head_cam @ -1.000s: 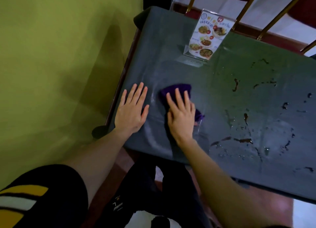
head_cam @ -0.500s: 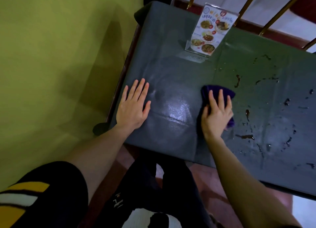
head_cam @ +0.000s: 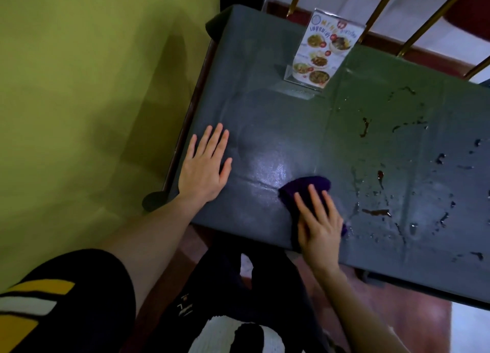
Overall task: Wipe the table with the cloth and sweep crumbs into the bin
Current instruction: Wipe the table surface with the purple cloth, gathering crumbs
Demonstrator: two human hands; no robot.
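Near the front edge of the dark grey-green vinyl-covered table [head_cam: 278,109], the right hand [head_cam: 319,226] lies palm down on a crumpled purple cloth [head_cam: 310,187]. Fingers straight and slightly spread, pressing flat on the cloth, not curled round it; thumb side hard to make out. Cloth sticks out ahead of the fingertips and a bit at the right of the hand, touching the tabletop, close to the table's near edge.

Left hand [head_cam: 205,167] flat on the table near its left edge, palm down, fingers extended and together, thumb out to the right, holding nothing. Well apart from the cloth, with a shiny wet patch [head_cam: 273,169] on the surface between the two hands.

Right of the cloth: scattered dark spill marks and droplets [head_cam: 376,212] across the right half of the table, one long brown streak just beside the right hand.

Far side of table: upright clear acrylic menu stand with food photos [head_cam: 324,50], tilted slightly in view. Behind it, brass-coloured bars [head_cam: 381,10]. Yellow-green wall [head_cam: 92,87] on the left. Black sleeve with yellow and white stripes [head_cam: 39,299] at bottom left. No bin in view.
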